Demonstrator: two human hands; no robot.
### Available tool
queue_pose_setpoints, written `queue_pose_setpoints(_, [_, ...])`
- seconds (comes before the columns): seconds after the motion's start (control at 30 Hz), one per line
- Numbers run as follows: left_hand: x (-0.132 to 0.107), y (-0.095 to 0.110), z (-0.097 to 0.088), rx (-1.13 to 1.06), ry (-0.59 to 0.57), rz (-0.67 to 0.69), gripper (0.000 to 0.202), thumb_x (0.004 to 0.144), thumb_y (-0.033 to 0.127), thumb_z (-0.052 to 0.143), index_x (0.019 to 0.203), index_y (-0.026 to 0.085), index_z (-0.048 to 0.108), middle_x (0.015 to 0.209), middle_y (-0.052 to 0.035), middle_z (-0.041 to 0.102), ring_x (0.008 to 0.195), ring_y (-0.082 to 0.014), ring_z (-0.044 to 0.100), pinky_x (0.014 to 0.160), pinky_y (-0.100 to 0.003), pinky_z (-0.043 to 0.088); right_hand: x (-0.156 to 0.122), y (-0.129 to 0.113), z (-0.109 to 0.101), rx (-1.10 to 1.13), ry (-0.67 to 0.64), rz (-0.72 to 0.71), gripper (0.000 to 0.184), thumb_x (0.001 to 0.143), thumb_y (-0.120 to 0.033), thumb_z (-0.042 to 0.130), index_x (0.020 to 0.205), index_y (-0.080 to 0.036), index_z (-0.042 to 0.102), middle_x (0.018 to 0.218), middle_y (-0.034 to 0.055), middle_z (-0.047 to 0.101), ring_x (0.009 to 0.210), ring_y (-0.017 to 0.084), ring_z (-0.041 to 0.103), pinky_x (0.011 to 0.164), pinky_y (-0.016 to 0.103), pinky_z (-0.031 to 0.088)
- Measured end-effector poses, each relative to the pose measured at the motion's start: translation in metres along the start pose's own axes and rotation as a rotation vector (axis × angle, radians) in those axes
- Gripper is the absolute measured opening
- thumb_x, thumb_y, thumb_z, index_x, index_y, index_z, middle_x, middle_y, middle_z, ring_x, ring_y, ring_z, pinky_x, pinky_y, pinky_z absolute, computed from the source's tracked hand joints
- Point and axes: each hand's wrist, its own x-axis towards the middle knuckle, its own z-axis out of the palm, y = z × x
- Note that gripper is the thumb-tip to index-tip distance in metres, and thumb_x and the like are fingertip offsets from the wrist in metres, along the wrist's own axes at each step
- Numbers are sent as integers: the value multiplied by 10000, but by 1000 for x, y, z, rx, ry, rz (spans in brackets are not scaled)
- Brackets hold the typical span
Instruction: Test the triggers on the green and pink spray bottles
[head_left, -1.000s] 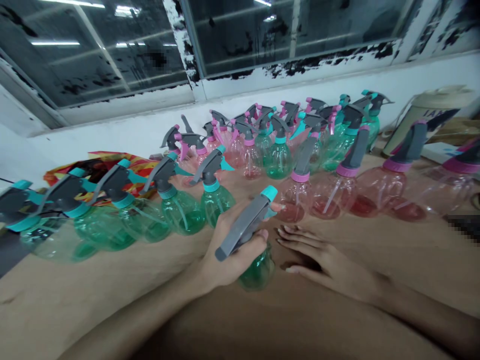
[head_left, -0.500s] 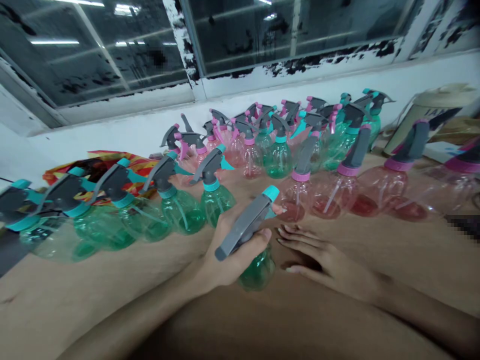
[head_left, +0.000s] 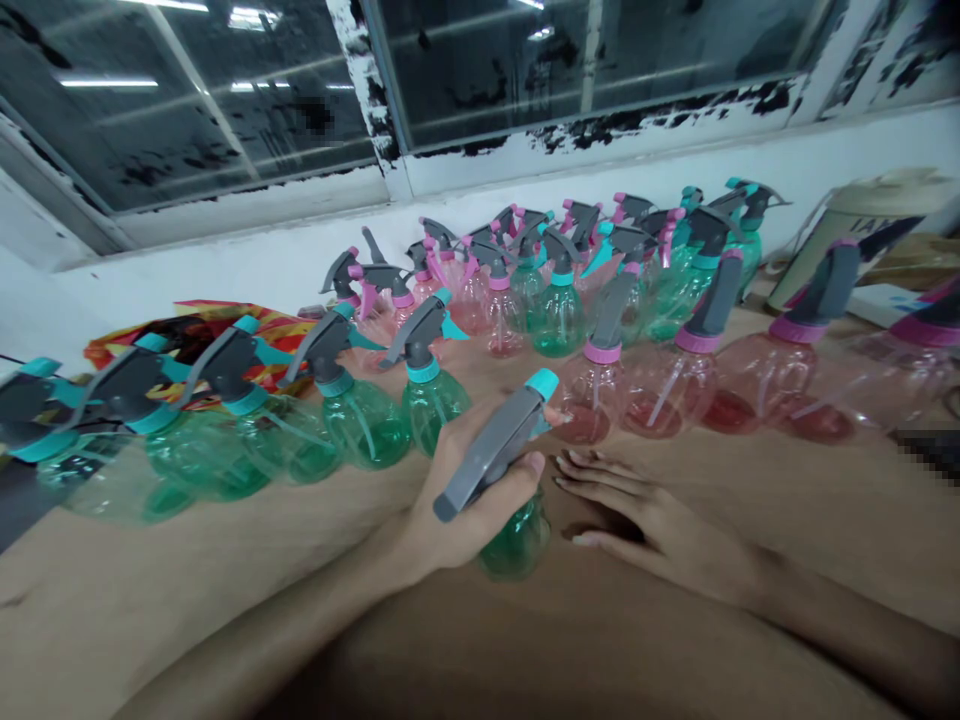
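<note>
My left hand (head_left: 457,505) is wrapped round the neck of a green spray bottle (head_left: 514,540) with a grey and teal trigger head (head_left: 491,445). The bottle stands on the brown table (head_left: 225,580). My right hand (head_left: 645,525) lies flat on the table just right of the bottle, fingers stretched out and pointing at it, holding nothing.
A row of green spray bottles (head_left: 360,415) runs to the left. Pink spray bottles (head_left: 675,385) stand to the right, and a cluster of mixed bottles (head_left: 555,280) sits by the white wall under the window. A red and yellow bag (head_left: 195,330) lies far left; a cream jug (head_left: 847,235) stands far right.
</note>
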Motion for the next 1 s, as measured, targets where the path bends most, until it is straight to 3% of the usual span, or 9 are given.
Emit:
queue_pose_setpoints(0.3, [-1, -2, 2, 24, 19, -26, 272, 721, 166, 494, 950, 209, 633, 709, 1, 593, 542, -148, 522, 553, -303, 469, 1, 0, 0, -9, -5, -2, 579, 880, -494, 507, 1401, -279, 376, 1459, -1, 397, 1354, 201, 324, 1123, 421, 289])
queue_pose_setpoints(0.73, [-2, 2, 2, 27, -3, -50, 302, 722, 176, 476, 976, 243, 625, 671, 24, 567, 497, -135, 483, 517, -280, 462, 1, -1, -2, 11, -6, 12, 575, 877, -489, 514, 1399, -292, 373, 1452, 3, 409, 1349, 209, 334, 1116, 439, 295])
queue_pose_setpoints(1.0, [-1, 2, -1, 44, -8, 17, 224, 707, 190, 460, 869, 261, 598, 726, 9, 605, 621, -163, 543, 609, -310, 474, -1, 1, 1, 6, 7, 0, 552, 881, -481, 511, 1384, -279, 405, 1451, 7, 410, 1351, 209, 331, 1116, 435, 294])
